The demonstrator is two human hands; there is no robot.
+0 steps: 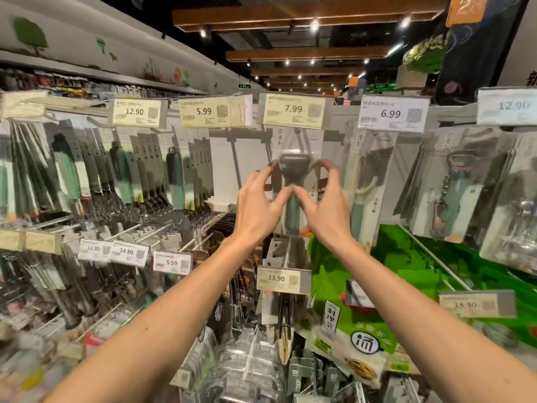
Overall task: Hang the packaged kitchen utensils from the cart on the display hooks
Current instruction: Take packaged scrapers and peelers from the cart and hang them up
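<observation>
While the two bare arms reach up, a heap of clear plastic packs (250,370) lies closest, low down in the middle. A green bag (363,330) is just beside it on the right.

Higher up, the left hand (258,205) and the right hand (325,205) meet at a peeler pack (296,162). Each hand curls round one side of the pack, with fingers up by the grey peeler head and the thumb below. The two thumbs touch in the middle, so both hands grip the pack.

The pack is upright at the top row of the display rack (223,158), right under the 7.99 price tag (293,109). It is too blurry to tell if the pack sits on a hook.

Another peeler pack (369,181) hangs to the right, under the 6.99 price tag (392,113). Dark green tools (174,175) hang in rows further left.
</observation>
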